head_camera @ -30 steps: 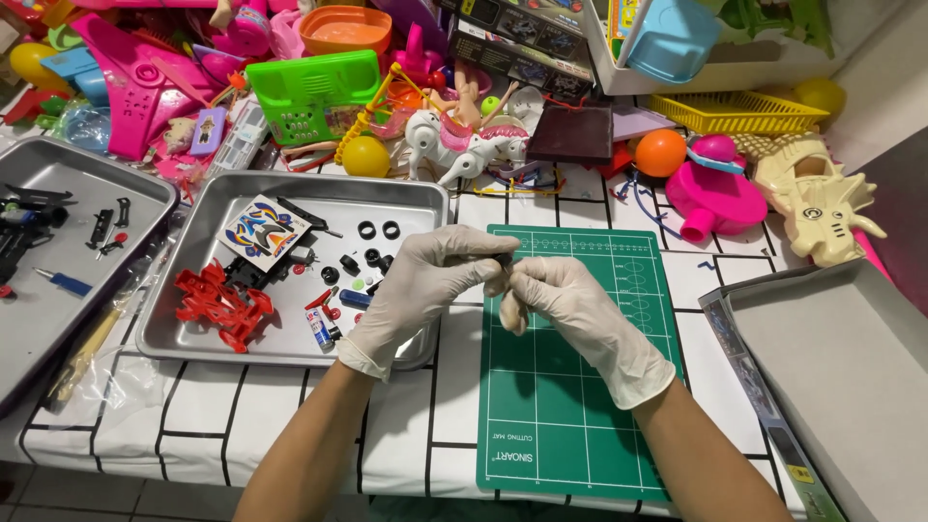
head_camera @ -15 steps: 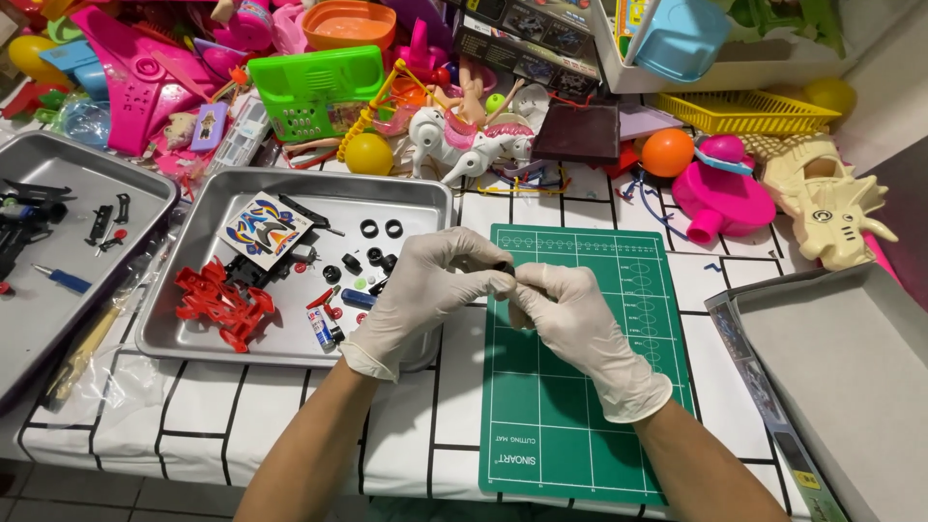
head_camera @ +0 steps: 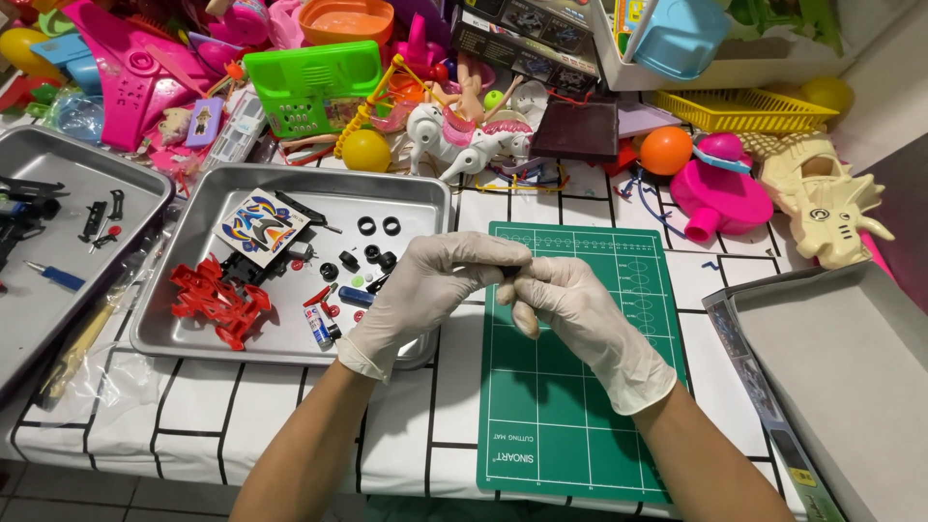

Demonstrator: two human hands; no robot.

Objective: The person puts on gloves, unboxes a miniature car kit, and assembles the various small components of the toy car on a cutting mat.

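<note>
My left hand (head_camera: 425, 290) and my right hand (head_camera: 580, 319), both in white gloves, meet fingertip to fingertip over the left edge of a green cutting mat (head_camera: 580, 425). Between the fingertips they pinch a small dark part (head_camera: 507, 275), almost wholly hidden by the gloves. Just left of my left hand stands a metal tray (head_camera: 425, 208) holding a red toy frame (head_camera: 217, 300), small black tyres (head_camera: 377, 227), a colourful sticker sheet (head_camera: 261, 224) and other little pieces.
A second metal tray (head_camera: 58, 164) with black parts and a small screwdriver lies at far left. A grey box (head_camera: 841, 367) stands at right. Toys crowd the back: a white horse (head_camera: 464, 135), orange ball (head_camera: 665, 150), pink toy (head_camera: 720, 193), beige dinosaur (head_camera: 822, 193), green basket (head_camera: 314, 82).
Both hands stay over the mat's left edge. The fingers have shifted slightly around the small part; my left fingertips now reach further over my right fingers.
</note>
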